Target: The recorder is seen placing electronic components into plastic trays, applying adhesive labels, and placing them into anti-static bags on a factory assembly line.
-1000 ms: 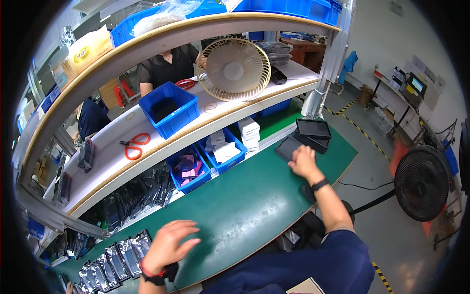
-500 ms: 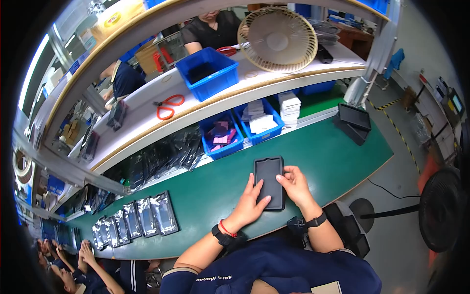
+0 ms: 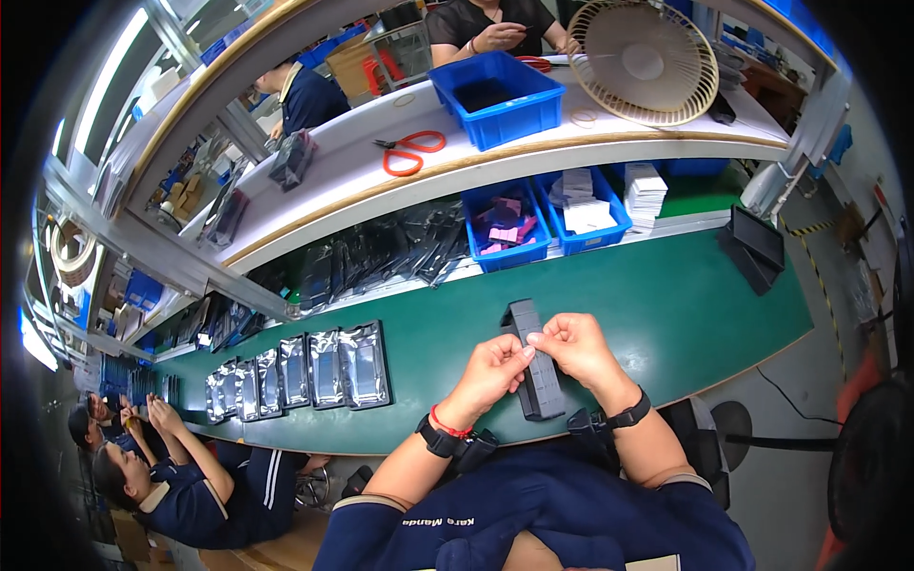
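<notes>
Black tray partly covered, surroundings cropped
The left hand and right hand hide the tray's middle; whether their fingertips pinch anything is too small to tell. The top edge crops the co-worker behind the shelf; the dark rim at right swallows part of the black fan.

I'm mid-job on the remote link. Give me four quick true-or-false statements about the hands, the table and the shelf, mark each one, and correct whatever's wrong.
1. The left hand and the right hand are both at the dark tray. True.
2. The wrapped packages lie on the green table, left of both hands. True.
3. The red-handled tool lies on the green table. False: it lies on the white shelf.
4. The pink pieces are scattered beside the hands. False: they are in a blue bin.
</notes>
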Action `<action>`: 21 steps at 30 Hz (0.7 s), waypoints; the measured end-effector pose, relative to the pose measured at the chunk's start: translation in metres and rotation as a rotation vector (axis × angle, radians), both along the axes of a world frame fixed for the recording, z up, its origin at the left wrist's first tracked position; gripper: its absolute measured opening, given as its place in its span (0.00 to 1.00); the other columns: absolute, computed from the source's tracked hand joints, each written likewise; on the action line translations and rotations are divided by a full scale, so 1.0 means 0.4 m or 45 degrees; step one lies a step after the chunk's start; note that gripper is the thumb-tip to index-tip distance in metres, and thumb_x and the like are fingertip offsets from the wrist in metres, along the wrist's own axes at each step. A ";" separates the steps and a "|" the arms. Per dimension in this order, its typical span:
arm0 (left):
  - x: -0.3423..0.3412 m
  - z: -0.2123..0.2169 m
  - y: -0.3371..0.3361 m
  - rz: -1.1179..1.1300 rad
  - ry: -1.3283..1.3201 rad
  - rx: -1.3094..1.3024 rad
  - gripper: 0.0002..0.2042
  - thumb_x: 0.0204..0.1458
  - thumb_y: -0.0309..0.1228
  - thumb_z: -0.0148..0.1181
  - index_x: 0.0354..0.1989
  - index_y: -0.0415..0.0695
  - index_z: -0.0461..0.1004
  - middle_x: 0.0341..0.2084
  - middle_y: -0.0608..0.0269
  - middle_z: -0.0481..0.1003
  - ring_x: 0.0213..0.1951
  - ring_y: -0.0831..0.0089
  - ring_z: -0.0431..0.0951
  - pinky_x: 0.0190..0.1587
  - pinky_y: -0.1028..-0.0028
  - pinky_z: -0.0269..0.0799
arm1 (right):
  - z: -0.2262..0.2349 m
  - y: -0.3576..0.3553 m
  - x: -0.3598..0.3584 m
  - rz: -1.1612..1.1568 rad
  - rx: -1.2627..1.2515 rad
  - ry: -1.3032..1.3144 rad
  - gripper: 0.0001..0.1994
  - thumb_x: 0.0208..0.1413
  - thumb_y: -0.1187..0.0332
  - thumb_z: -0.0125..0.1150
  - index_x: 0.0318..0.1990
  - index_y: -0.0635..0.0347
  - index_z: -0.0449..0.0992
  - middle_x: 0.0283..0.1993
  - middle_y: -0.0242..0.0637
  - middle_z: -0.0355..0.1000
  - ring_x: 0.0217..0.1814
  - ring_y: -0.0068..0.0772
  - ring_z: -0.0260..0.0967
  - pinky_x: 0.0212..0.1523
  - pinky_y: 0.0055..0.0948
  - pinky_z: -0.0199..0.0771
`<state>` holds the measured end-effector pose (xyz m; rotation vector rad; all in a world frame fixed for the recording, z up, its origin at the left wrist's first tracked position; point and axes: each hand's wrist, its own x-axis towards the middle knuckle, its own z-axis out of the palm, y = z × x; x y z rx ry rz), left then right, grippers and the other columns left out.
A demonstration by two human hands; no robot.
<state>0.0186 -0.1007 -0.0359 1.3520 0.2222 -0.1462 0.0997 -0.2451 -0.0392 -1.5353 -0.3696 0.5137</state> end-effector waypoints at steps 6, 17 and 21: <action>-0.036 0.061 0.069 0.379 -0.042 0.202 0.09 0.53 0.30 0.57 0.21 0.43 0.69 0.13 0.71 0.68 0.13 0.85 0.66 0.13 0.84 0.61 | 0.010 -0.067 0.032 -0.198 0.145 0.203 0.09 0.50 0.69 0.62 0.23 0.60 0.69 0.14 0.26 0.64 0.10 0.13 0.55 0.09 0.15 0.53; 0.039 0.007 -0.022 0.032 -0.236 0.513 0.14 0.55 0.34 0.55 0.20 0.40 0.66 0.12 0.71 0.62 0.20 0.85 0.60 0.20 0.77 0.57 | 0.008 -0.021 -0.016 -0.074 0.007 -0.124 0.07 0.54 0.70 0.57 0.27 0.63 0.70 0.17 0.26 0.65 0.12 0.14 0.58 0.11 0.17 0.55; 0.039 0.009 -0.004 0.276 -0.198 0.364 0.16 0.55 0.32 0.54 0.17 0.41 0.63 0.11 0.75 0.59 0.18 0.86 0.56 0.18 0.78 0.51 | 0.010 -0.100 0.029 -0.295 0.082 0.066 0.08 0.55 0.69 0.55 0.26 0.60 0.69 0.17 0.26 0.64 0.13 0.13 0.58 0.11 0.17 0.58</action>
